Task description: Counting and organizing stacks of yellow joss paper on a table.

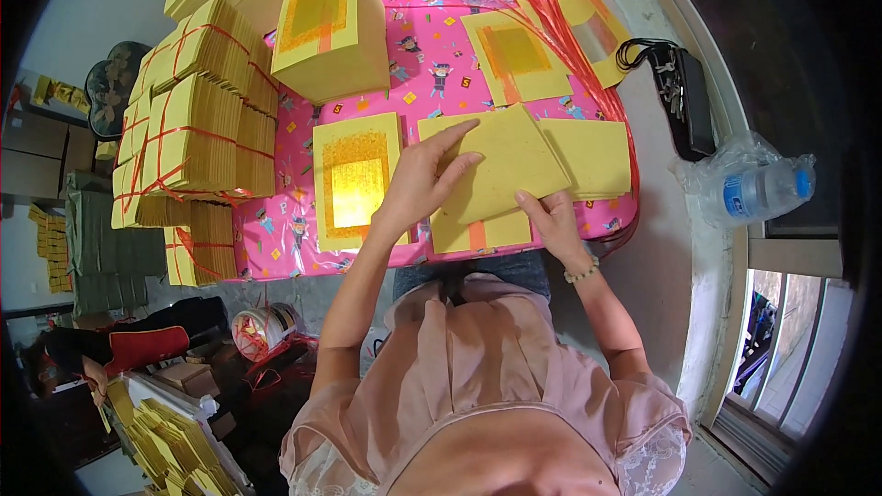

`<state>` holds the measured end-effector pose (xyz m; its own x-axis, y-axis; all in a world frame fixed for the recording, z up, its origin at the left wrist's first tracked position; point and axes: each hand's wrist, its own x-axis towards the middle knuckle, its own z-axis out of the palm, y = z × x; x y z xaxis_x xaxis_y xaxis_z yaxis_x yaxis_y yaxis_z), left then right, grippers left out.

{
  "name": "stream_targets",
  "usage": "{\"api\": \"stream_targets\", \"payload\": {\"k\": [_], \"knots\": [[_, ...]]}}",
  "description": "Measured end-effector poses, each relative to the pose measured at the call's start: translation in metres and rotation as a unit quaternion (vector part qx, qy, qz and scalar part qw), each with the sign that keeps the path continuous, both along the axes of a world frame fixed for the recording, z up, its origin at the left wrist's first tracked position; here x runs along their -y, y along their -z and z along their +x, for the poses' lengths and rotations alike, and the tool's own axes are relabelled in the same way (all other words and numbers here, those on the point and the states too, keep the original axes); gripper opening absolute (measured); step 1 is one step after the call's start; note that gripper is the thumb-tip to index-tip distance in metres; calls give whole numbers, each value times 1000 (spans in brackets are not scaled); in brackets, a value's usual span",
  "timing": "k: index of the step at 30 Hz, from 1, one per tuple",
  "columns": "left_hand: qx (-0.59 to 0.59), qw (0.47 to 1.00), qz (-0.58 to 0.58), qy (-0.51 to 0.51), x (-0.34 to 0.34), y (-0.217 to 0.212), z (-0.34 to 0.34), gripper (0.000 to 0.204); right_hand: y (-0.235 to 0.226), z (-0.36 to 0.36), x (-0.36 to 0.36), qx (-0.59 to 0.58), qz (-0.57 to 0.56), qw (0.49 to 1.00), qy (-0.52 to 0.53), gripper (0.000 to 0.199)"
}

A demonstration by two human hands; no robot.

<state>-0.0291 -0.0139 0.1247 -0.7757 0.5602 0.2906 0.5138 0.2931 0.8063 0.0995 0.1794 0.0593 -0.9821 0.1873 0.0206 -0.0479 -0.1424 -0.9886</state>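
Yellow paper sheets (510, 165) lie slightly tilted in front of me over another yellow sheet with an orange strip. My left hand (424, 174) rests on their left part, index finger and thumb stretched out and apart. At their lower right corner my right hand (554, 223) grips the edge, thumb on top and the other fingers mostly hidden. Just left of my left hand lies a yellow sheet stack with a shiny gold rectangle (358, 188). To the right, a thin yellow paper stack (593, 156) sits partly under the held sheets.
Bundles tied with red string (207, 119) stand piled at the left, beside a tall yellow paper block (333, 32). Red strings (560, 28) trail along the right edge of the pink patterned tablecloth (432, 64). A plastic bottle (758, 191) lies on the sill. Another person's arm (96, 375) shows lower left.
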Motion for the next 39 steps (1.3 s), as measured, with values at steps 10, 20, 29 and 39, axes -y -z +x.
{"api": "stream_targets", "payload": {"k": [10, 20, 29, 39], "knots": [[250, 963, 18, 100, -15, 0, 11, 22, -18, 32, -30, 28, 60, 998, -10, 26], [311, 936, 115, 116, -59, 24, 10, 21, -28, 38, -36, 63, 26, 997, 24, 28], [256, 959, 12, 124, -67, 30, 13, 33, -23, 39, -65, 90, 39, 990, 101, 36], [277, 925, 29, 258, -113, 18, -19, 26, -37, 33, -120, 54, 43, 985, 158, 16]]}}
